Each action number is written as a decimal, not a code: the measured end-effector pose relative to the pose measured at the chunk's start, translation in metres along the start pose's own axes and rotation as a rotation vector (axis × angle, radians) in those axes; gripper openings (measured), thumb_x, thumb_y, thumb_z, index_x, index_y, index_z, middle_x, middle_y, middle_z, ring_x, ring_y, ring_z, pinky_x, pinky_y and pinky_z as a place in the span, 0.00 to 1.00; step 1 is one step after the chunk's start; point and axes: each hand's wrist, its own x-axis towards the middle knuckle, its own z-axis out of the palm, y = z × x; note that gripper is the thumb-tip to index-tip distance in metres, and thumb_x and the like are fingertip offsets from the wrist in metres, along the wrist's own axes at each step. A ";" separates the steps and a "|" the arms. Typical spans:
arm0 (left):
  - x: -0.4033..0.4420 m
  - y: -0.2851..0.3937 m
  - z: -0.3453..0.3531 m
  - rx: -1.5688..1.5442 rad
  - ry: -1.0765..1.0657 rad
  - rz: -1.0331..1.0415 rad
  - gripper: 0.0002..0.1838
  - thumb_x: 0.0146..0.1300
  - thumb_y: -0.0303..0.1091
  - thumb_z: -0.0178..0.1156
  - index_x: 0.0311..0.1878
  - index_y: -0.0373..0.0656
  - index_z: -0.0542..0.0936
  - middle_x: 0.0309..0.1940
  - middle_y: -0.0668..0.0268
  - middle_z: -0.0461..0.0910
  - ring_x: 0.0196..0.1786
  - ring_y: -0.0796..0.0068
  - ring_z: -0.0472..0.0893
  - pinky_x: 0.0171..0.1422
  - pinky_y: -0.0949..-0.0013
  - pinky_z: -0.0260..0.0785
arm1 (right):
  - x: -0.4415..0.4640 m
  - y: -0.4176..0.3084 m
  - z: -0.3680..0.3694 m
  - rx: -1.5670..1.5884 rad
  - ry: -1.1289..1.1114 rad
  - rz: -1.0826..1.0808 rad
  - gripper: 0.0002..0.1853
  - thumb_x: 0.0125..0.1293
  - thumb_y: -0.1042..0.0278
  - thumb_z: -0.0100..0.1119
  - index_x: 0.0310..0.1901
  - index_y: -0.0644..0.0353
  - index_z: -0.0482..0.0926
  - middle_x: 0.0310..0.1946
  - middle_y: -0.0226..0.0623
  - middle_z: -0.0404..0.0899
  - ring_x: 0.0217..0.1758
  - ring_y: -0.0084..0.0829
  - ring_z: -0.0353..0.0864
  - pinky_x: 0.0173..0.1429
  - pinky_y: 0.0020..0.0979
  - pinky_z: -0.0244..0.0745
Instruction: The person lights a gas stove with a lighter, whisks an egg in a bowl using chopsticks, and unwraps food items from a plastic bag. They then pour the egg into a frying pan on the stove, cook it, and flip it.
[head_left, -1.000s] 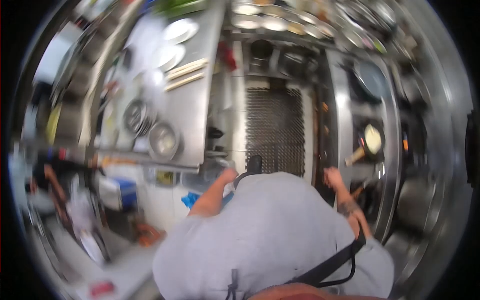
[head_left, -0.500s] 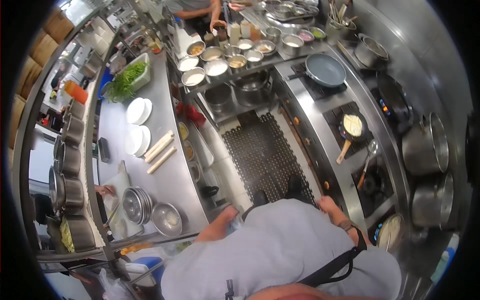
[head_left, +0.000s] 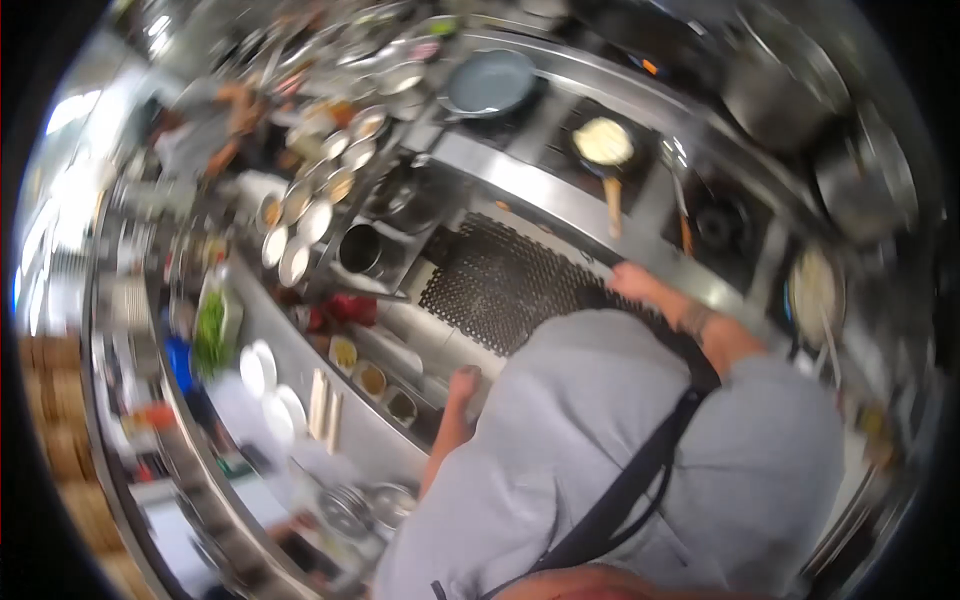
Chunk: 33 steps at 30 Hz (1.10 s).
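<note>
My left hand (head_left: 464,384) hangs beside my body, next to the prep counter's edge, its fingers curled; whether it holds anything is too blurred to tell. My right hand (head_left: 630,281) is at the front edge of the stove (head_left: 515,174), closed, with no object visible in it. Beyond it, a small pan holding a pale, round food (head_left: 603,142) sits on a burner, its wooden handle (head_left: 614,206) pointing toward me. A grey-blue frying pan (head_left: 491,82) stands on the burner to its left.
A black perforated mat (head_left: 500,277) covers the floor ahead. The left counter (head_left: 375,447) bears white plates (head_left: 258,369), rolling pins (head_left: 318,404) and metal bowls. Large pots (head_left: 785,85) stand at the right. A co-worker (head_left: 195,130) is behind the bowls of ingredients at the upper left.
The view has turned toward the stove, so the pans appear higher and farther left, and the counter lower. My right hand stays by the stove edge; my left hand remains low at my side.
</note>
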 end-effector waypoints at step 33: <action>-0.019 0.026 0.019 0.304 -0.089 -0.017 0.20 0.68 0.39 0.56 0.52 0.31 0.82 0.47 0.49 0.86 0.51 0.59 0.85 0.56 0.61 0.74 | -0.053 -0.012 -0.016 0.444 0.391 0.486 0.19 0.67 0.53 0.61 0.31 0.64 0.82 0.26 0.48 0.82 0.31 0.46 0.83 0.38 0.42 0.75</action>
